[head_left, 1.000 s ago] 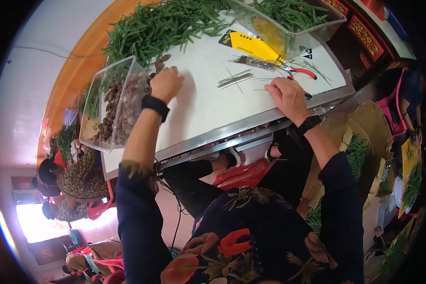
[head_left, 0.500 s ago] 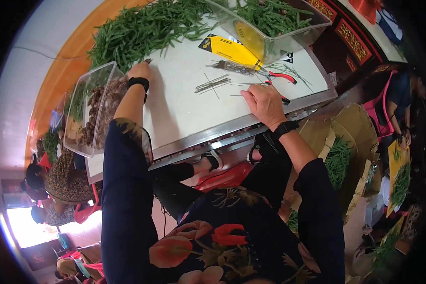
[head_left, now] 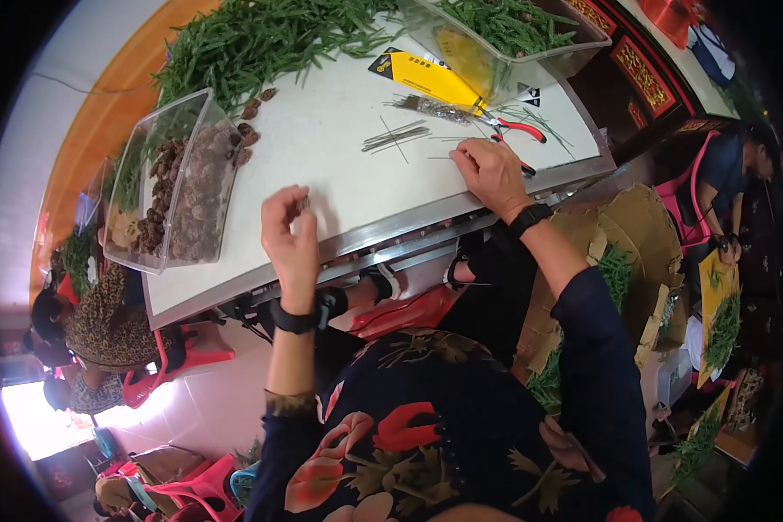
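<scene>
My left hand [head_left: 289, 233] hovers above the near edge of the white table [head_left: 339, 113], fingers curled toward the thumb. A bit of a small brown pine cone [head_left: 304, 204] shows between them, mostly hidden. Closed and resting by the table's right front edge is my right hand [head_left: 493, 177]. A thin wire [head_left: 439, 157] runs into its pinched thumb and fingertips. Right behind that hand lie red-and-black handled pliers [head_left: 522, 130]. Several dark wires [head_left: 395, 138] lie crossed in a small bundle to its left.
Pine cones fill a clear plastic bin [head_left: 176, 204] at left; a few loose cones [head_left: 247, 135] lie beside it. Green sprigs [head_left: 261, 48] heap at the back, near another clear bin [head_left: 531, 65]. A yellow card package [head_left: 431, 76] lies mid-table. Cardboard [head_left: 644, 230] stands right; people sit around.
My left hand has come back from the loose pine cones toward the table's near edge. The right hand has kept its place by the wires. The whole view has shifted slightly.
</scene>
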A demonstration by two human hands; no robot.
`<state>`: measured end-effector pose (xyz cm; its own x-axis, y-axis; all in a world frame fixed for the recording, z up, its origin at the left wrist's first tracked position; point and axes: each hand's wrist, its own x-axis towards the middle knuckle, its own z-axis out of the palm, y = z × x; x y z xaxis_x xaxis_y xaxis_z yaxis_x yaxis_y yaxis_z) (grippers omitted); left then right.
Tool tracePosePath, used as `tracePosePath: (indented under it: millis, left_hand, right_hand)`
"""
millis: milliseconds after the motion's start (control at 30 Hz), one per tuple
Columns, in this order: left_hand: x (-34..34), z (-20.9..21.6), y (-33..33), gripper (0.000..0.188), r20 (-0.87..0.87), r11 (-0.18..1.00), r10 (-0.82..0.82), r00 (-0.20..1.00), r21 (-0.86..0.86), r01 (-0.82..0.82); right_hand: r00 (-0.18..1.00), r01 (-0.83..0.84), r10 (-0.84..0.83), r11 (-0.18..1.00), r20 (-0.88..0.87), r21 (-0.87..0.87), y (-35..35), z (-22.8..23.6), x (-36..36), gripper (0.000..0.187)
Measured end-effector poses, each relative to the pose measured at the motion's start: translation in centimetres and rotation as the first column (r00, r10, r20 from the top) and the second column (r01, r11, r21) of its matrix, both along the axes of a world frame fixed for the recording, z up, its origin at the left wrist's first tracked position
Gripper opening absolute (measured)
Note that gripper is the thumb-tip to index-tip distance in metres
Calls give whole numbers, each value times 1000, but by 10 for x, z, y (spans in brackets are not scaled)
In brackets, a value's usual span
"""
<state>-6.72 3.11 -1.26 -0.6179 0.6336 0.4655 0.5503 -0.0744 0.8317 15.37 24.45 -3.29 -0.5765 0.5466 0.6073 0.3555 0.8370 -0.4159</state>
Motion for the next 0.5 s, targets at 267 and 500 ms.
tracePosePath:
  millis: [267,500]
  left_hand:
    - [5,-37,-21,21,271,981,-28,962,194,-26]
    - [4,-36,-26,19,201,988,-81,976,147,52]
  right_hand:
    - [994,60,-45,987,101,-147,-7,9,-13,12]
    - [847,247,-79,934,526,-257,-25,42,-77,26]
